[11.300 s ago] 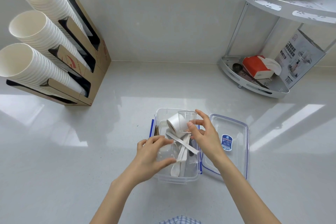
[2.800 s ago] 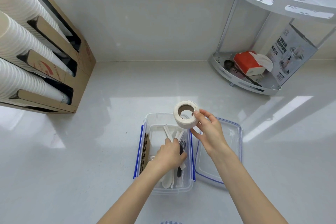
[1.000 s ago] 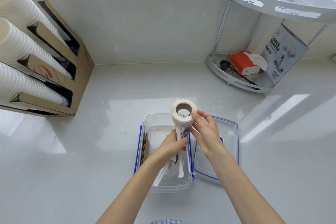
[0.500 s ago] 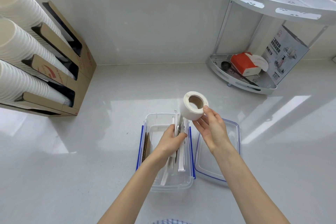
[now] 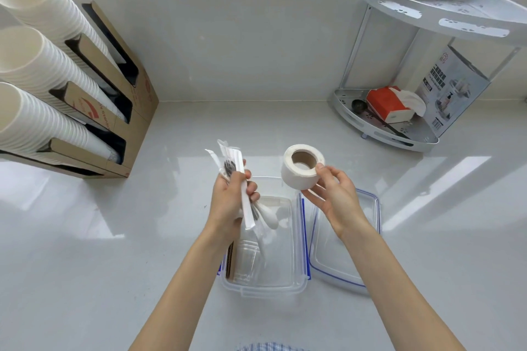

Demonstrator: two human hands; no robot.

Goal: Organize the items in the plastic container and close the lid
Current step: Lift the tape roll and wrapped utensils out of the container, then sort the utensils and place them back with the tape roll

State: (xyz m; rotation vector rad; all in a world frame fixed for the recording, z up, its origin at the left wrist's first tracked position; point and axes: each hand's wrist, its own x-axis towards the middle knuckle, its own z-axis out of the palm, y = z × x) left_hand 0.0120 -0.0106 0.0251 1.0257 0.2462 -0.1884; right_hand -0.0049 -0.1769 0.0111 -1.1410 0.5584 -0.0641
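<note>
A clear plastic container (image 5: 296, 279) with blue clips stands on the white counter below my hands. Its clear lid (image 5: 342, 262) with a blue seal lies flat just to its right. My left hand (image 5: 231, 202) is closed around a bundle of wrapped cutlery (image 5: 242, 188), white spoons and a dark fork, lifted above the container's left side. My right hand (image 5: 333, 194) pinches a white tape roll (image 5: 301, 167) with a brown core, held above the container's far right corner. Inside the container lie clear plastic cups (image 5: 246, 261) and brown cardboard pieces (image 5: 229, 261) along the left wall.
A cardboard dispenser (image 5: 114, 100) with three stacks of white paper cups (image 5: 37, 71) stands at the left. A white corner rack (image 5: 399, 122) at the back right holds a red tissue box (image 5: 389, 104) and a printed box (image 5: 453, 88). A window sill runs along the back.
My left hand has lifted the cutlery bundle up out of the container and to the left. My right hand with the tape roll has shifted slightly right and higher.
</note>
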